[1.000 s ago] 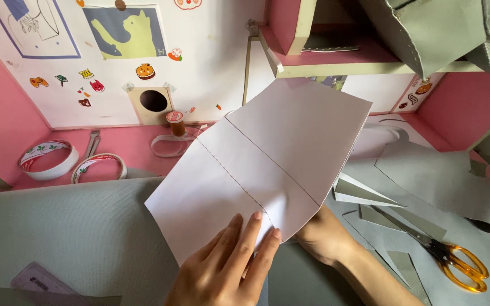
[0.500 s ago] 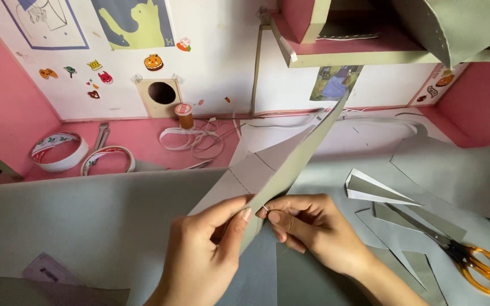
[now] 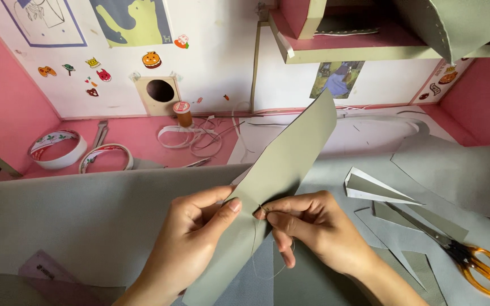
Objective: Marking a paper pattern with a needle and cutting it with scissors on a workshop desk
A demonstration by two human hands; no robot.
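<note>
My left hand (image 3: 191, 238) pinches the lower part of a long grey card sheet (image 3: 290, 153) between thumb and fingers. The sheet stands on edge and slants up to the right. My right hand (image 3: 313, 229) is at the sheet's right edge, its thumb and forefinger closed on something small at the card. A thin pale thread (image 3: 267, 266) loops down from those fingertips below the hand.
Orange-handled scissors (image 3: 472, 260) lie at the right among grey offcuts (image 3: 378, 190). Two tape rolls (image 3: 58, 148) (image 3: 106, 157), a small thread spool (image 3: 183, 113) and loose cord (image 3: 199, 136) sit on the pink floor by a white wall with stickers and a round hole (image 3: 160, 90).
The sheet went from lying flat and broad to standing on edge. My right hand came up to its edge and closed there, with a thread now hanging below it.
</note>
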